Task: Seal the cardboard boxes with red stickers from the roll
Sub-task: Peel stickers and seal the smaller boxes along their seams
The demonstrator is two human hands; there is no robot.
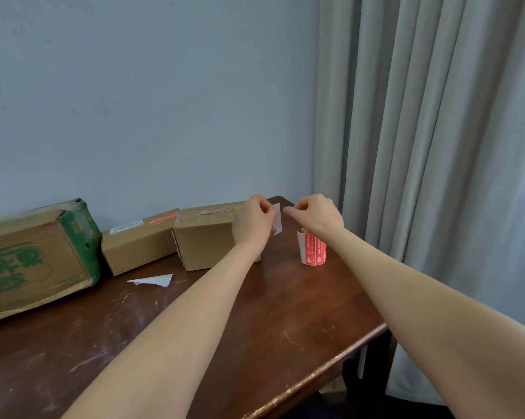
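Head view: left hand (252, 222) pinches small white paper strip (278, 218); right hand (319, 214) curled just beside it, grip unclear; red-and-white sticker roll (315, 251) upright nearby.

A plain, pale blue-grey wall (134, 101) fills the upper left and centre of my view, evenly and softly lit. Down the right side hangs a grey curtain (421, 131) in long vertical folds, and at the far right edge a paler, bluish glow shows through it. Across the lower half stretches the dark brown wooden table (285, 313) I work at, set against the wall, its far corner beside the curtain. Its top is scuffed with pale scratches and its near edge at lower right is worn. Beneath it lies shadow.
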